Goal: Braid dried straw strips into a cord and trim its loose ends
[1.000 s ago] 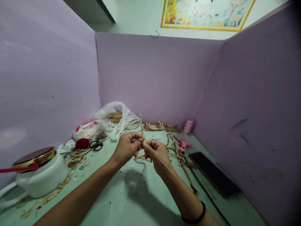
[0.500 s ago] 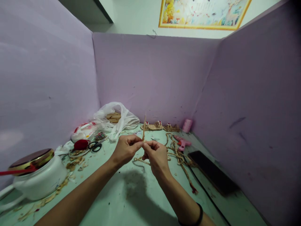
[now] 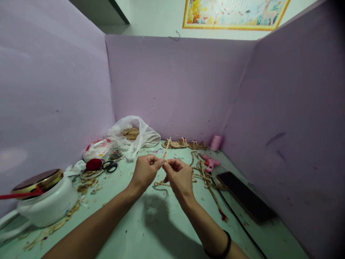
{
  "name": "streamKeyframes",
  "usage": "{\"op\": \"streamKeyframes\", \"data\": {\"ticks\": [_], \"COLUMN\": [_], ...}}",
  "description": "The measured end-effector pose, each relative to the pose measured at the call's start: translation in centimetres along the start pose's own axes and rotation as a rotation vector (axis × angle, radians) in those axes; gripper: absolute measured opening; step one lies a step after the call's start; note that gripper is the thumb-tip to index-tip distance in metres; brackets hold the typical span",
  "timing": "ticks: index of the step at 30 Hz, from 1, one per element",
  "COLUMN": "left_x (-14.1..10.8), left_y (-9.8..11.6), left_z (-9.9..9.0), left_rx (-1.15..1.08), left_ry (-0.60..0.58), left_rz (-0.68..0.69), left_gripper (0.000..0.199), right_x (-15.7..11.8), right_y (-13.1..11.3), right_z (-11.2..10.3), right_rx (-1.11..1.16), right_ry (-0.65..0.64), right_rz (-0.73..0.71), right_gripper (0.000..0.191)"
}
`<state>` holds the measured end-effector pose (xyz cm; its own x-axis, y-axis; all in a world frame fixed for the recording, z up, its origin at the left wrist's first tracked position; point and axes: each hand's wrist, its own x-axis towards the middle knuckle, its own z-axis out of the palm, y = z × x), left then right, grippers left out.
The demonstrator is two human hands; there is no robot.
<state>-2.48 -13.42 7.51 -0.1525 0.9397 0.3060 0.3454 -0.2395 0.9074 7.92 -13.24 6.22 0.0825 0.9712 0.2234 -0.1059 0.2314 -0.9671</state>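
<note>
On my feed, the left hand [image 3: 147, 171] and the right hand [image 3: 181, 179] meet at mid-table, both grasping the lower end of a pale strand [image 3: 167, 148] between thumb and forefinger. The fingertips press close together, and the strand slants up from them, leaning slightly right. Below the hands I see a bit of braid [image 3: 161, 183], but I cannot tell whether it joins the strand. Just right of the right hand, tangled cords [image 3: 201, 170] lie on the green table [image 3: 126, 219], beside a pink glue gun [image 3: 211, 163]; a black slab [image 3: 245, 197] lies nearer me on that side. Behind the hands, woven pieces [image 3: 176, 144] sit along the back wall [image 3: 175, 86], with a pink spool [image 3: 216, 142] to their right. Over on the left I have scissors [image 3: 111, 167], a red ball [image 3: 94, 164], a plastic bag [image 3: 148, 138] holding straw [image 3: 131, 133], and a white pot [image 3: 52, 208].
</note>
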Motion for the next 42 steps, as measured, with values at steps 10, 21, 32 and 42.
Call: {"op": "streamKeyframes", "data": {"ticks": [10,21,32,42], "left_x": [-0.2,0.1,-1.3,-0.6], "left_y": [1.7,1.5,2.0,3.0], "left_z": [-2.2,-2.1,-2.1,-2.5], "left_rx": [0.436,0.428,0.892,0.205], "left_ry": [-0.106,-0.175,-0.104,-0.062], "left_rz": [0.325,0.473,0.677,0.241], "left_gripper": [0.014,0.018,0.019,0.013], "right_x": [1.7,1.1,1.5,0.6], "right_y": [0.2,0.0,0.4,-0.5], "right_z": [-1.1,-0.8,-1.0,-1.0], "right_rx": [0.283,0.304,0.289,0.048], "right_ry": [-0.018,-0.214,-0.191,-0.342], "right_rz": [0.244,0.232,0.186,-0.046], "right_gripper": [0.014,0.015,0.017,0.011]}}
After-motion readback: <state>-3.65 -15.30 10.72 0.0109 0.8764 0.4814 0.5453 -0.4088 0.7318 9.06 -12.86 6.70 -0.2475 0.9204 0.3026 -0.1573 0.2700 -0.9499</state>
